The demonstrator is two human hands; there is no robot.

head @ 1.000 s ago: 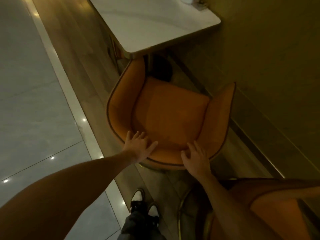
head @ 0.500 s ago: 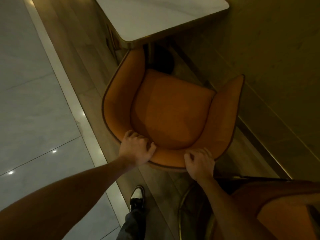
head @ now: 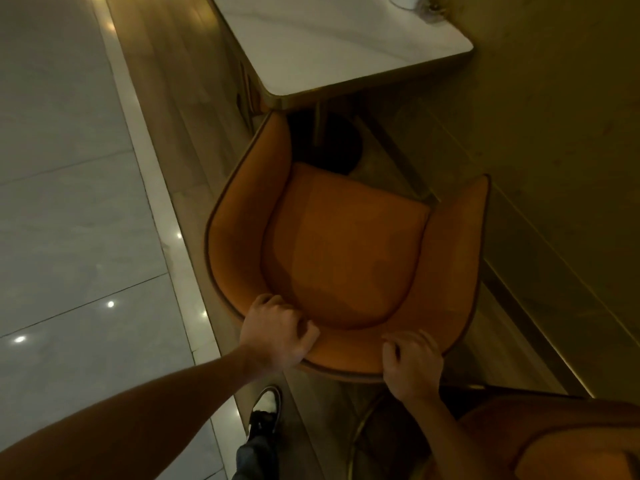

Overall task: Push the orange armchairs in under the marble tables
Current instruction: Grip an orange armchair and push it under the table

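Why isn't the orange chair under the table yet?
It is still out: the orange armchair's whole seat shows, and only its left arm tip reaches the marble table edge.

Orange armchair (head: 346, 251), white veined table (head: 332, 39)

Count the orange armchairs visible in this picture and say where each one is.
2. One armchair stands before the marble table, gripped at its back. A second armchair is cut off at the lower right corner. Others may lie outside the view.

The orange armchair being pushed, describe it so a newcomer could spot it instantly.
Find the white marble table against the wall. The armchair faces it, both hands gripping its backrest: left hand, right hand. Unlike the second armchair at bottom right, its whole seat shows.
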